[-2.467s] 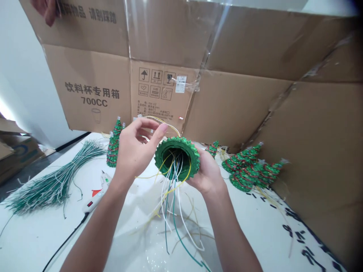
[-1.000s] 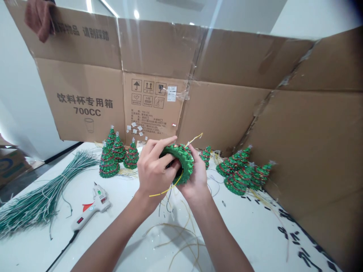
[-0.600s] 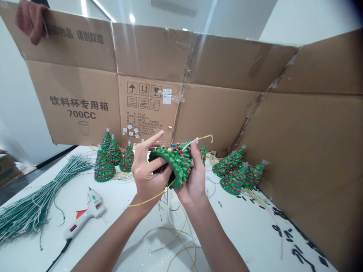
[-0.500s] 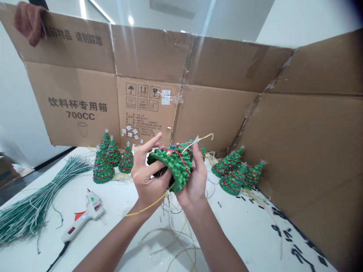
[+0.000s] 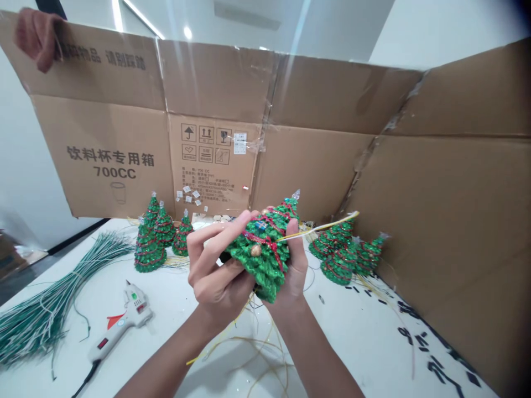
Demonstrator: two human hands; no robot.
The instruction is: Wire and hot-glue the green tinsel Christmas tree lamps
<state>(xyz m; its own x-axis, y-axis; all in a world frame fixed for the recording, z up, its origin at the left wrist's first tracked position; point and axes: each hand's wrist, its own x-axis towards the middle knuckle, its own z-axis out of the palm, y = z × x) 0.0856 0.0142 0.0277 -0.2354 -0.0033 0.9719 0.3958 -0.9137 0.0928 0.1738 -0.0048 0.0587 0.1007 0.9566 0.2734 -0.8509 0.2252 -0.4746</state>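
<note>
Head view — flattened cardboard box (image 5: pixel 311 166) stands behind white table (image 5: pixel 365 337), glue gun (image 5: pixel 120 326) and bundle of green wires (image 5: pixel 50 315) lying on it. Left hand (image 5: pixel 215 276) and right hand (image 5: pixel 296 271) closed around tilted beaded Christmas tree (image 5: pixel 263 257), held above table — yellow wire (image 5: pixel 319 231) sticks out beside it.

A white bench (image 5: pixel 348 342) stands before a tall, opened-out cardboard box (image 5: pixel 315 94), with a white wall (image 5: pixel 20 166) to the left, dark floor (image 5: pixel 8 293) beyond, and ceiling lights (image 5: pixel 187 33) overhead.

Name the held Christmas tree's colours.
Christmas tree: green with red strands, gold bead; clearest in the head view.
</note>
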